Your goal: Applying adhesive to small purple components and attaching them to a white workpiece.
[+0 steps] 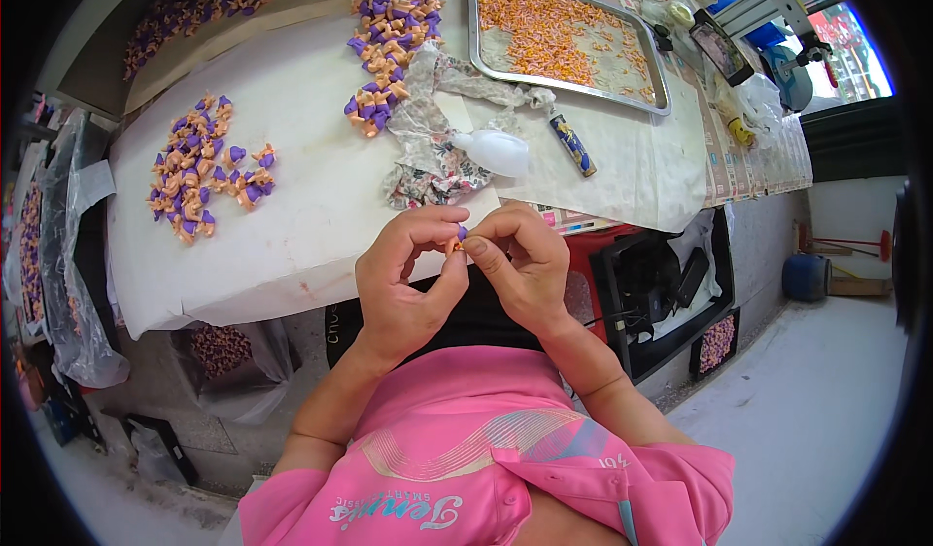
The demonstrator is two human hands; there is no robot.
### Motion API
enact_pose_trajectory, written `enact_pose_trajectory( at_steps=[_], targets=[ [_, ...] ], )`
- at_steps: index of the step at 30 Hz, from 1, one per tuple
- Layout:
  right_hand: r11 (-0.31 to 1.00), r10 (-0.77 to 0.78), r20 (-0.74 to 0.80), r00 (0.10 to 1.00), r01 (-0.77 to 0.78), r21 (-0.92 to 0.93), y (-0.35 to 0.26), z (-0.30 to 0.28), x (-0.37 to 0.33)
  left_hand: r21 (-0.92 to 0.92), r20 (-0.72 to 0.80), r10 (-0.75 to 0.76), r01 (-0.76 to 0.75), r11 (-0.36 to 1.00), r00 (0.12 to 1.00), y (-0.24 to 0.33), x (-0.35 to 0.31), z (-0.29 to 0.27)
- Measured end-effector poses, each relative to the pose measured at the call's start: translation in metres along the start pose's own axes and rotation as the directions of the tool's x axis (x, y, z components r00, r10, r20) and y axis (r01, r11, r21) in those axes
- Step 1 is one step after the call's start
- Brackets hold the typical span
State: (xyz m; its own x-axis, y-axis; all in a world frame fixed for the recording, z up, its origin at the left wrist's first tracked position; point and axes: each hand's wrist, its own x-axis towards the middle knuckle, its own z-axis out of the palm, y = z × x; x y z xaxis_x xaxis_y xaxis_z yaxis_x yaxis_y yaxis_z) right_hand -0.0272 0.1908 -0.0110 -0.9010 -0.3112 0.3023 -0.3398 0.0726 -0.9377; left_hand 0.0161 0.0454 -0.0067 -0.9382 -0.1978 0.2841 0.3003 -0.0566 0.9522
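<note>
At the table's near edge, my left hand (410, 272) is closed in a pinch around a small peach and purple plastic figure (452, 245). My right hand (520, 262) meets it, thumb and fingertips pressed on the same figure; the fingers hide most of it. Beyond my hands lie a crumpled floral cloth (442, 178), a white rounded squeeze bottle (501, 153) and a dark blue patterned tube (572, 145). To the left sits a loose pile of similar peach and purple figures (185, 162), with another heap (389, 45) farther back.
A metal tray (664, 99) of small orange and pink pieces stands at the back right. Figures also fill a paper-lined box (155, 79) at the far left. A phone (721, 48) hangs on a metal stand. Below the table on the right is an open black crate (622, 347).
</note>
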Motion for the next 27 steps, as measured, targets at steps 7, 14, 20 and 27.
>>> enact_pose_trajectory(
  at_steps=[7,14,20,27],
  targets=[
    [0.997,-0.073,-0.064,0.995,0.073,-0.004,0.001,0.006,0.0,0.02,-0.036,0.029,-0.028,0.999,0.999,-0.002,0.0,0.0],
    [0.988,0.025,-0.007,1.0,-0.024,0.156,0.003,0.005,-0.005,0.003,0.027,0.032,-0.032,0.999,0.999,0.001,0.0,-0.004],
    [0.899,0.206,0.151,0.967,-0.248,0.361,-0.007,0.0,0.001,-0.226,0.016,-0.118,0.118,0.967,0.993,-0.002,-0.002,-0.006],
    [0.873,0.259,0.208,0.943,-0.321,0.367,-0.011,-0.003,0.006,-0.464,0.13,-0.315,0.338,0.819,0.94,0.003,0.002,-0.013]
  ],
)
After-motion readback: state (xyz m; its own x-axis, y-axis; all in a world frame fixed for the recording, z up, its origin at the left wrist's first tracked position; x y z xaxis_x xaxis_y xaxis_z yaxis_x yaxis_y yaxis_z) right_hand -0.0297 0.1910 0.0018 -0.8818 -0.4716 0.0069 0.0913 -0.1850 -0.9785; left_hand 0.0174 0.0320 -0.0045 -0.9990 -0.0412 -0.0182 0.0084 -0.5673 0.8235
